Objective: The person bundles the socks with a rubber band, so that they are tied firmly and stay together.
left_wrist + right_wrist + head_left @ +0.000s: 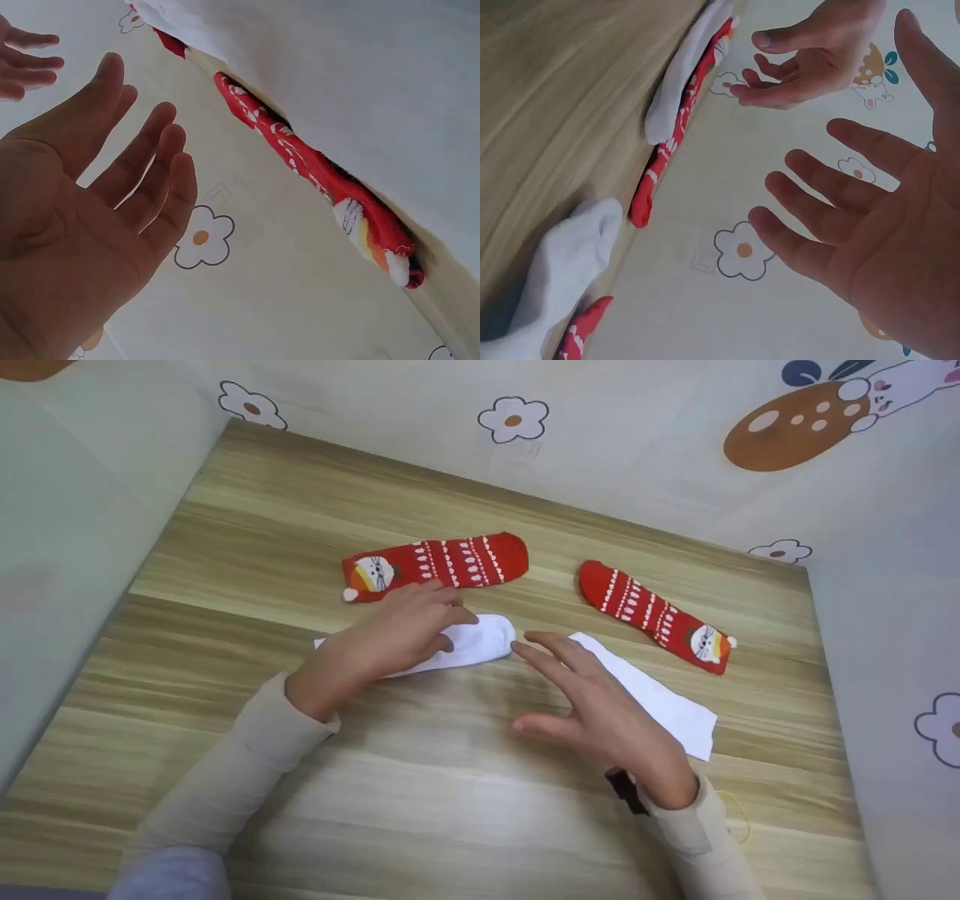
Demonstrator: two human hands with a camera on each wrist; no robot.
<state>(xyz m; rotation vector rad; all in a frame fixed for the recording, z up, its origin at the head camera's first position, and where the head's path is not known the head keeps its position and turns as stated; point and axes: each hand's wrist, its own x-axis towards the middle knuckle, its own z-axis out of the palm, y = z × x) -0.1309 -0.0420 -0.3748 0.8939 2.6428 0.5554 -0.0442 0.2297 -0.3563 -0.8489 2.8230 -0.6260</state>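
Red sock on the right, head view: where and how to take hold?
Best bet: pinch the cuff end of the red sock from above, coming from the right. It lies flat and slanted, cuff to the right and uncovered, while the white sock lies along its near side.

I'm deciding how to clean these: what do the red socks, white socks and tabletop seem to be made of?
Red socks: matte knit, perhaps cotton blend, judging by limp edges and no shine.
White socks: also matte; rumpled, soft edges suggest knit; fibre unclear.
Tabletop: wood or wood-look laminate, from its streaky grain; the pale glare suggests a smooth, satiny finish.
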